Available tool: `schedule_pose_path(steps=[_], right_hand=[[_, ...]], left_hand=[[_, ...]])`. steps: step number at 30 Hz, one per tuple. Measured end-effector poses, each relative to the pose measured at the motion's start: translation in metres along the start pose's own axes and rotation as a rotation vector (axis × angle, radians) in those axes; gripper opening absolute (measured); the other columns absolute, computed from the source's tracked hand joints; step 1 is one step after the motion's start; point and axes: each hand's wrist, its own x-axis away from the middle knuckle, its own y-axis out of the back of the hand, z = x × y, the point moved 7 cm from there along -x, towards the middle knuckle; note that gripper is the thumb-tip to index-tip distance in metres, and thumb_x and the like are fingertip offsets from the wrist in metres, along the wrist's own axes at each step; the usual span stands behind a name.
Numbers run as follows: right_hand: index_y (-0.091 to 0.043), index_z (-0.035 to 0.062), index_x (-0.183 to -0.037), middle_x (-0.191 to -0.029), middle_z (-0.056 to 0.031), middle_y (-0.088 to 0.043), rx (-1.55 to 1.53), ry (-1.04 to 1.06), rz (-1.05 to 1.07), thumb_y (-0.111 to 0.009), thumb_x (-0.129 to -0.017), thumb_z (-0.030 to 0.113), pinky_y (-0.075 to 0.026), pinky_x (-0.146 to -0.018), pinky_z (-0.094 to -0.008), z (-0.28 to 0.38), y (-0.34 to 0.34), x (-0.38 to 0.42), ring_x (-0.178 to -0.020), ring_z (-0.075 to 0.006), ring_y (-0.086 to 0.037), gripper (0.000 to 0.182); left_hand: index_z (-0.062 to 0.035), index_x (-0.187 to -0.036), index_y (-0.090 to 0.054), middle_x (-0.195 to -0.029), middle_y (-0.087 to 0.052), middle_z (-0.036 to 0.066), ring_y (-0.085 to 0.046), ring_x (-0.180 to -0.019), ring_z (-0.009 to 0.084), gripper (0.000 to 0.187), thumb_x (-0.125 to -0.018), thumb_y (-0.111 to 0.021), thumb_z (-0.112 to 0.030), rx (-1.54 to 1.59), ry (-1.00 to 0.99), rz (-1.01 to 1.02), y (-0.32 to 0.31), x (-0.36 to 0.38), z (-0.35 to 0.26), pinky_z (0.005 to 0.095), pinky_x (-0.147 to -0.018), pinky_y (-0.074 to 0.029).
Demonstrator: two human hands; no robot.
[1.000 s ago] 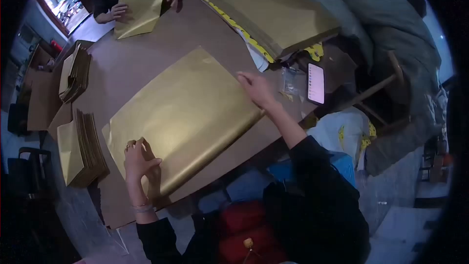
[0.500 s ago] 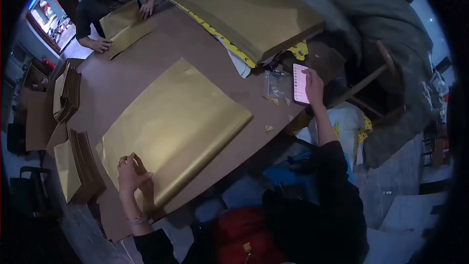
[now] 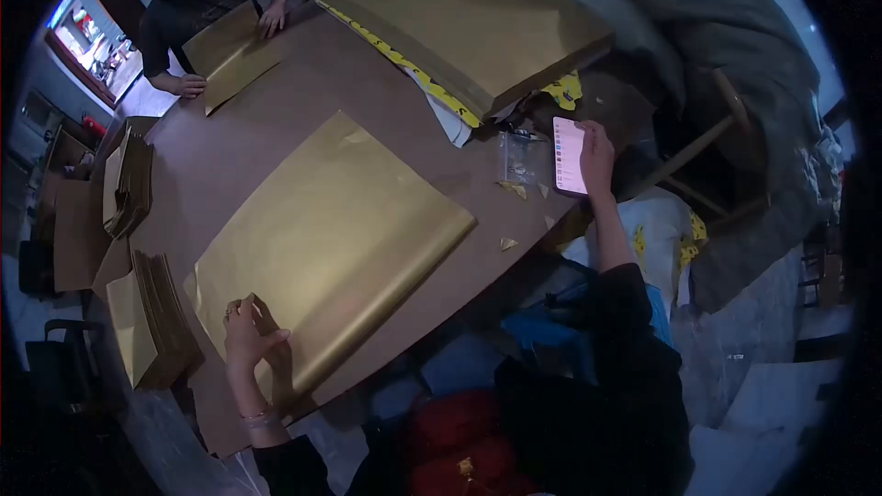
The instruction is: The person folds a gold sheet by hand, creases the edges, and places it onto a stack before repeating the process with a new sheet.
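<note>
A large sheet of gold paper (image 3: 322, 211) lies on the brown table, its near right edge curved over in a long fold. My left hand (image 3: 253, 335) rests at the sheet's near left part, fingers loosely bent and thumb held apart, with nothing in it. On the right, my right hand (image 3: 597, 161) grips the right side of a phone (image 3: 569, 156) with a lit, pinkish-white screen. What the fingers do behind the phone is hidden. Beside the phone is a clear plastic bag (image 3: 520, 158) with small items inside.
A thick stack of brown sheets (image 3: 459, 18) over yellow-patterned wrapping covers the far right. Folded gold-brown pieces stand in bundles (image 3: 152, 317) at the left edge. Across the table, a co-worker's hands (image 3: 273, 20) hold a gold sheet (image 3: 234, 60). A wooden stool (image 3: 698, 152) stands right.
A fingertip that lay over the phone's screen has drawn back to its right edge. My left hand keeps its place on the gold paper. The view has shifted slightly.
</note>
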Motion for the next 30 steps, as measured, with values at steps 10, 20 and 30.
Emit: schedule_pose_path(steps=[10, 20, 30], right_hand=[[-0.058, 0.0041, -0.104, -0.086, -0.0054, -0.058, -0.529, -0.261, -0.088, -0.048, -0.095, 0.017, -0.045, -0.071, -0.0276, 0.089, -0.006, 0.073, -0.082, -0.0122, -0.056, 0.018], [-0.05, 0.006, -0.123, -0.134, -0.0156, -0.042, -0.402, 0.69, 0.784, -0.051, -0.089, 0.029, -0.027, -0.105, -0.0425, 0.382, -0.169, 0.259, -0.126, -0.0282, -0.038, 0.042], [-0.04, 0.0124, -0.135, -0.145, -0.0074, -0.031, -0.015, 0.55, 0.669, -0.048, -0.09, 0.038, -0.023, -0.108, -0.0481, 0.262, -0.128, 0.19, -0.133, -0.0232, -0.031, 0.052]], left_hand=[[-0.0038, -0.13, -0.04, -0.123, -0.048, 0.019, -0.041, -0.118, 0.0371, 0.098, -0.05, -0.086, -0.034, -0.029, -0.017, 0.016, 0.013, 0.004, -0.019, 0.0442, -0.096, -0.04], [0.0034, -0.136, -0.027, -0.13, -0.037, 0.03, -0.031, -0.126, 0.0424, 0.125, -0.039, -0.089, -0.045, -0.184, -0.049, 0.064, -0.017, -0.004, -0.007, 0.0445, -0.104, -0.03], [0.0069, -0.138, -0.021, -0.137, -0.027, 0.032, -0.023, -0.13, 0.0451, 0.135, -0.036, -0.088, -0.051, -0.059, 0.029, 0.131, -0.007, 0.002, -0.019, 0.0448, -0.106, -0.028]])
